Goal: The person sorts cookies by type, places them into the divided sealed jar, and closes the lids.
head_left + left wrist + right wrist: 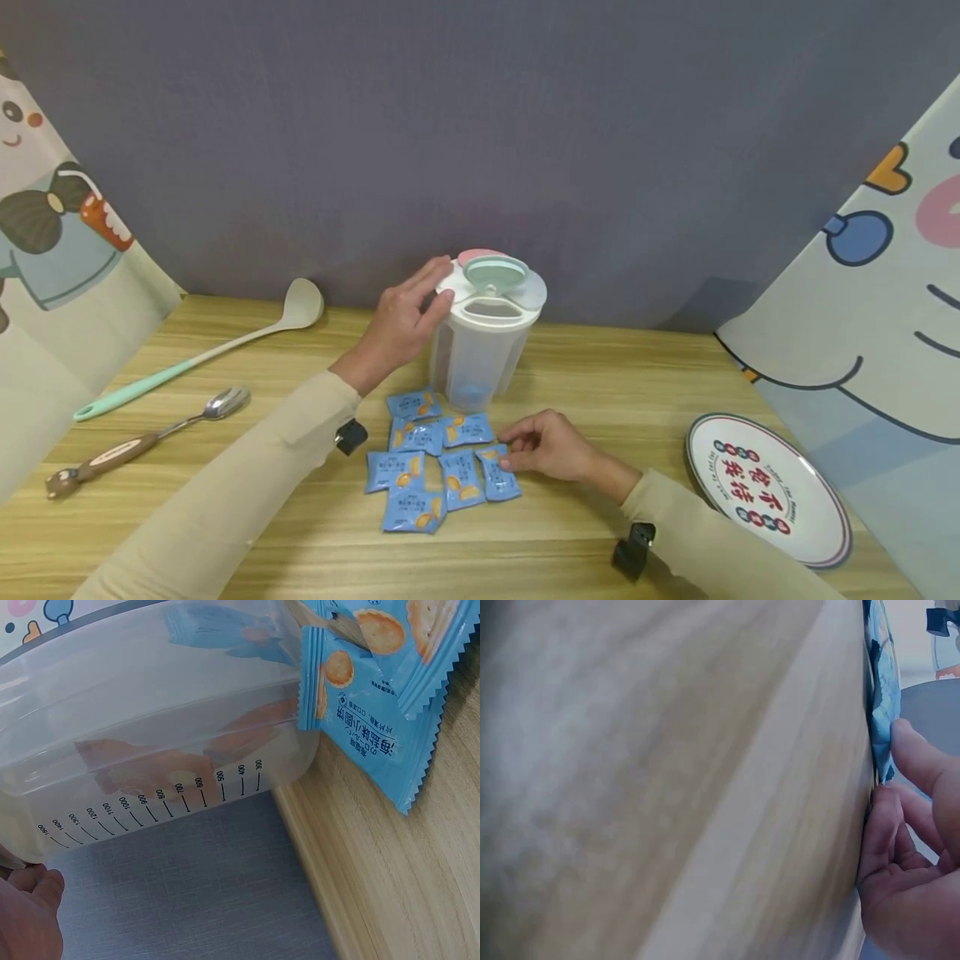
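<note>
A clear plastic storage container (480, 358) with a white lid and pink and green flaps stands upright near the wall. My left hand (405, 312) holds its lid at the left edge. In the left wrist view, orange and blue packets show through the container's wall (247, 769), beside a printed scale. Several blue biscuit packets (415, 510) lie in front of the container. At the rightmost biscuit packet (500, 477), my right hand (551, 447) pinches the edge. The right wrist view shows the thumb (919, 754) on that packet, with a fingertip at its edge.
On the left lie a ladle (303, 304) with a mint handle and a metal serving fork (225, 403) with a brown handle. A white plate (806, 492) with red printed characters sits at the right. Behind the table rises a grey wall (480, 125).
</note>
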Motion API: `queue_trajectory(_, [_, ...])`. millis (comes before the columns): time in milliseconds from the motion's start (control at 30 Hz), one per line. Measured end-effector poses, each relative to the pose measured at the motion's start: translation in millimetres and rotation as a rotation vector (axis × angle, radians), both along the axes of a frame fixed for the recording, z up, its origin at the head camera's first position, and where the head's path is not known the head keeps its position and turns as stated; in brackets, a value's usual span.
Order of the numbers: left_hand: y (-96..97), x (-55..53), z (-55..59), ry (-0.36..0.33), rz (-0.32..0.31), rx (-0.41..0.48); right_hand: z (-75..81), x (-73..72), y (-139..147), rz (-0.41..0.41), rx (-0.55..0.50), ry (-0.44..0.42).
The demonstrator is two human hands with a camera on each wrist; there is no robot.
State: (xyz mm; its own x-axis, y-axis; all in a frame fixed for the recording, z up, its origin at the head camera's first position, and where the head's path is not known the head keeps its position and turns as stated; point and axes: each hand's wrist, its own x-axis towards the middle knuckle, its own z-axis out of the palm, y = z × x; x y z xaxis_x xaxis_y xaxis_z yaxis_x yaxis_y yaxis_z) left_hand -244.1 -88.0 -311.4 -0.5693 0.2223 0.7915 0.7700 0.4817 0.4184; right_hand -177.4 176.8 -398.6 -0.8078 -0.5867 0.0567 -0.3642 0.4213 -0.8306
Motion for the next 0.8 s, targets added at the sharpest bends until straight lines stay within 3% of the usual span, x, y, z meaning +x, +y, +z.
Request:
queue_trajectory(167, [-0.1, -0.7, -0.2, 0.005, -0.002, -0.004, 3.2, -0.3, 1, -0.013, 0.035, -0.058])
queue_trajectory(800, [-0.8, -2.1, -0.9, 0.006, -0.003, -0.012, -7.5, -9.0, 16, 0.053, -0.089, -0.148])
